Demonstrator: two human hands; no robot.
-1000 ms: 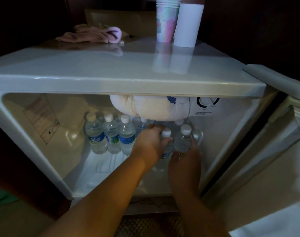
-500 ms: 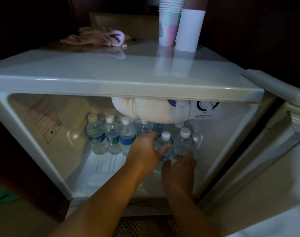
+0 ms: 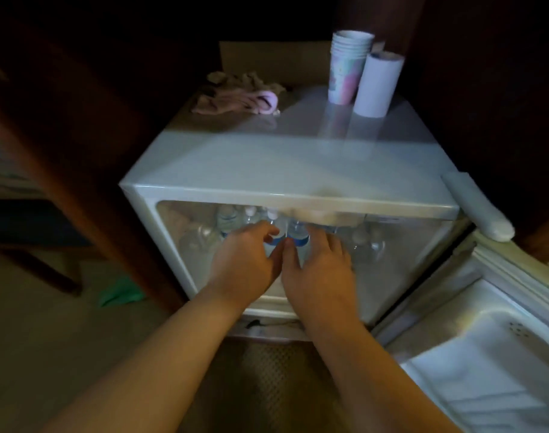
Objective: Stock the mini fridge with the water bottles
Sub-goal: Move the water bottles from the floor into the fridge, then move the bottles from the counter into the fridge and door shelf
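Water bottles [image 3: 298,237] stand clustered inside the mini fridge [image 3: 267,164], its door [image 3: 485,370] open. At its mouth my left hand [image 3: 245,260] curls by one, grip lost in blur; my right hand [image 3: 321,270] spreads loosely against others. Stocking looks nearly finished.

Reaches from the bottom edge toward the middle of the frame with bare left forearm [image 3: 173,339] and right forearm [image 3: 360,354]. Keeps left hand [image 3: 245,260] and right hand [image 3: 320,270] side by side, backs upward, thumbs almost touching. Curves the left fingers (grip too blurred to tell) and spreads the right ones loosely.
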